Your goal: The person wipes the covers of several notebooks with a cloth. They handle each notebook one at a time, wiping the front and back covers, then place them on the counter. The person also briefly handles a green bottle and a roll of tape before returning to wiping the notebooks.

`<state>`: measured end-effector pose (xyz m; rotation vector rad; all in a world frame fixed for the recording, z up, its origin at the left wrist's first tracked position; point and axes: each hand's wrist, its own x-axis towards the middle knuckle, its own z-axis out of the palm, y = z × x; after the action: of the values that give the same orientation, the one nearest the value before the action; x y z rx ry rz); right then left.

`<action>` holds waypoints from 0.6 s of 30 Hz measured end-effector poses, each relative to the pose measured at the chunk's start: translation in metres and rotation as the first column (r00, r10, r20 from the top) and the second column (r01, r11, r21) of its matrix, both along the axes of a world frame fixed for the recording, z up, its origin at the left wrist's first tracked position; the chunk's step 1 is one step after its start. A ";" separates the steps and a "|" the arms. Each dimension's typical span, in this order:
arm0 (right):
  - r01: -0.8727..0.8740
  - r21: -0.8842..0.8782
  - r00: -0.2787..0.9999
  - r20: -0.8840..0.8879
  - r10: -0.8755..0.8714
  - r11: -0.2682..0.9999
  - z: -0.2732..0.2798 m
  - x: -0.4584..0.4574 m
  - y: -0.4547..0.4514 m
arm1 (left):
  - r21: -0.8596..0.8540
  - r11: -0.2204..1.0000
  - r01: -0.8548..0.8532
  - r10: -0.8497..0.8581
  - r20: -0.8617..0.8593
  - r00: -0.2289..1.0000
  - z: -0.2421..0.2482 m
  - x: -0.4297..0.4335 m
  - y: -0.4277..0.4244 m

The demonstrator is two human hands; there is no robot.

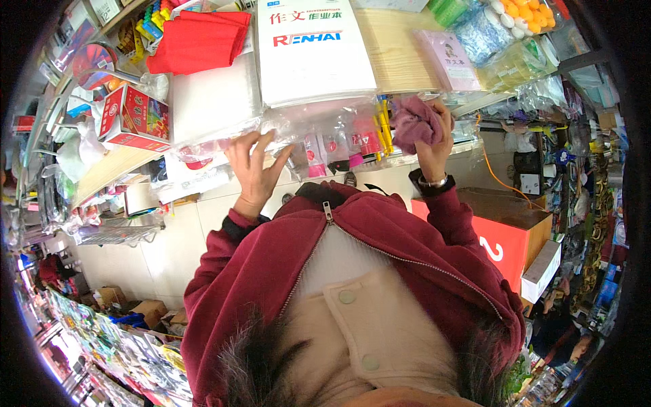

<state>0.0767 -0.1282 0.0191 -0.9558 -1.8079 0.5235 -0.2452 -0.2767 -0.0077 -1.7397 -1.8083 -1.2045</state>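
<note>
My right hand (pixel 436 145) grips a crumpled mauve cloth (pixel 417 124) just off the shelf's front edge. My left hand (pixel 258 168) has its fingers spread, their tips at the clear plastic wrap along the front of the stacks; whether they pinch the film I cannot tell. Between and beyond the hands lies a plastic-wrapped stack of white exercise books (pixel 315 66). To its left is a wrapped white stack (pixel 216 104) with folded red cloth (pixel 201 43) on top. A pink booklet (pixel 450 60) lies on the wooden shelf (pixel 402 48) to the right.
A red printed carton (pixel 136 118) stands at the left of the shelf. Packaged goods (pixel 318 152) sit below the front edge. Orange and white balls (pixel 524 15) are at the back right. A red-sided box (pixel 501 244) stands by my right arm. Another person (pixel 559 330) is at the lower right.
</note>
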 end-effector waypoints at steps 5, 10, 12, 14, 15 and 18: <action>-0.370 -0.574 0.829 -0.559 -0.019 0.731 -0.010 -0.006 -0.037 | -0.291 0.898 0.329 0.049 0.811 0.582 0.002 0.000 -0.027; -0.301 -0.438 0.948 -0.044 0.314 0.847 -0.025 0.000 -0.044 | 0.065 0.743 0.667 0.157 0.951 -0.268 0.023 0.009 -0.016; -0.374 -0.493 0.927 -0.219 0.303 0.785 -0.027 -0.004 -0.048 | 0.096 0.769 0.632 0.168 0.924 -0.345 0.026 0.022 -0.001; -0.417 -0.517 0.889 -0.404 0.217 0.747 -0.019 -0.011 -0.051 | 0.189 0.796 0.575 0.166 0.845 -0.508 0.027 0.027 0.014; -0.440 -0.520 0.856 -0.490 0.166 0.732 -0.013 -0.017 -0.055 | 0.233 0.792 0.564 0.138 0.832 -0.537 0.026 0.030 0.018; -0.359 -0.325 0.919 -0.288 0.270 0.875 0.020 -0.028 -0.052 | 0.336 0.791 0.511 0.062 0.788 -0.613 0.024 0.039 0.025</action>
<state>0.0484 -0.1805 0.0396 -0.8017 -1.6853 1.1739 -0.2059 -0.2513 0.0166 -0.6032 -2.0404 -4.1654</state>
